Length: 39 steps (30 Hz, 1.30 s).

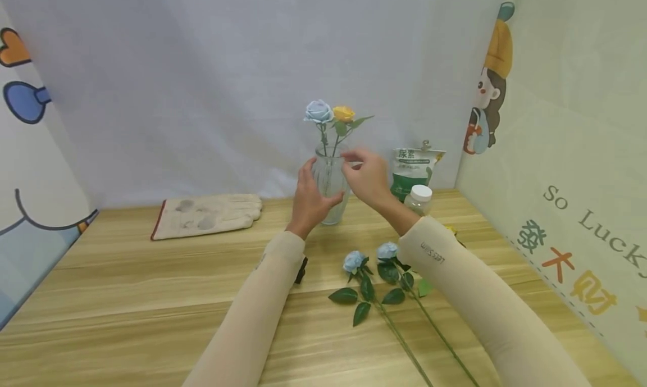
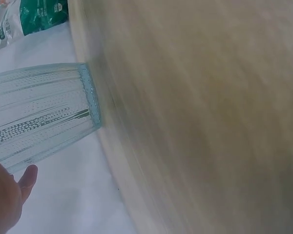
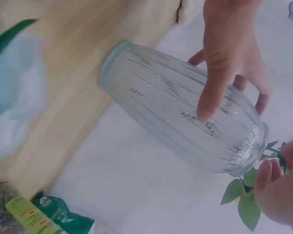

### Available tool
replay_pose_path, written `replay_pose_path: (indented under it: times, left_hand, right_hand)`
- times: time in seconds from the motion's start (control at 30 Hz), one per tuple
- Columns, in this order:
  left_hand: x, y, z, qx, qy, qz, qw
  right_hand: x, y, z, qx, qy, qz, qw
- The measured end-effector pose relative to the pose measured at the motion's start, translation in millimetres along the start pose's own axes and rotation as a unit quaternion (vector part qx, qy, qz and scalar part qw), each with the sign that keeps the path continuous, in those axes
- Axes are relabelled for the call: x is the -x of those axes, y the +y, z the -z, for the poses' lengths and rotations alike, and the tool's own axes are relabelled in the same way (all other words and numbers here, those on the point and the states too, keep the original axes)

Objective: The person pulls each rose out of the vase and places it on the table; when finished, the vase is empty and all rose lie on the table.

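A clear ribbed glass vase [image 1: 331, 199] stands upright near the back of the table. It holds a blue rose [image 1: 318, 112] and a yellow rose [image 1: 344, 114] with green leaves [image 3: 249, 210]. My left hand [image 1: 310, 201] grips the vase's left side, thumb across its front; part of that hand [image 2: 5, 195] shows in the left wrist view. By the rim, at the right, is my right hand [image 1: 368, 176], fingers bent close to the stems; whether they pinch a stem is unclear. Two more blue roses [image 1: 354, 262] [image 1: 387, 250] lie on the table.
A pale work glove [image 1: 207, 214] lies to the left. Behind my right arm stand a green-and-white pouch [image 1: 411, 171] with a clip and a white-lidded jar [image 1: 420, 195]. A bit of yellow flower [image 1: 451, 230] peeks past the sleeve. White cloth [image 1: 202, 95] hangs behind the table.
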<state>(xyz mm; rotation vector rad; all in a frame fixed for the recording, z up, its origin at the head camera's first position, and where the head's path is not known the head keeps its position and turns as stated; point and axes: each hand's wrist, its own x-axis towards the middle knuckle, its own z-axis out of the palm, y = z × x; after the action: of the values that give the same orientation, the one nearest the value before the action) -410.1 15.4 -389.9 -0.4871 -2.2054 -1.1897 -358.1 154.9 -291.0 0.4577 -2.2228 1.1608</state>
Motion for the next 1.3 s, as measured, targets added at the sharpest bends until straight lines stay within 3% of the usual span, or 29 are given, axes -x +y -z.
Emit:
replay_pose_path:
  times: [0.27,0.43,1.03,1.3]
  left_hand:
    - [-1.9,7.4,-0.4,0.003,-0.020,0.030,0.9993]
    - [-1.5,8.6,-1.1,-0.002,-0.030,0.044,0.9986]
    - [-2.5,6.7,1.4,-0.027,-0.032,0.034,0.9986]
    - [-2.3,5.2,6.6,-0.050,-0.033,0.023,0.9980]
  right_hand:
    - [-29.6,-5,-11,0.069,-0.012,0.024,0.9973]
    - [-39.8,-5,-15,0.071,-0.030,-0.001,0.9970]
    - [-58.2,0,-24,0.108,-0.111,-0.018,0.9878]
    - [-59.1,-2,-29,0.113,-0.123,-0.039,0.9852]
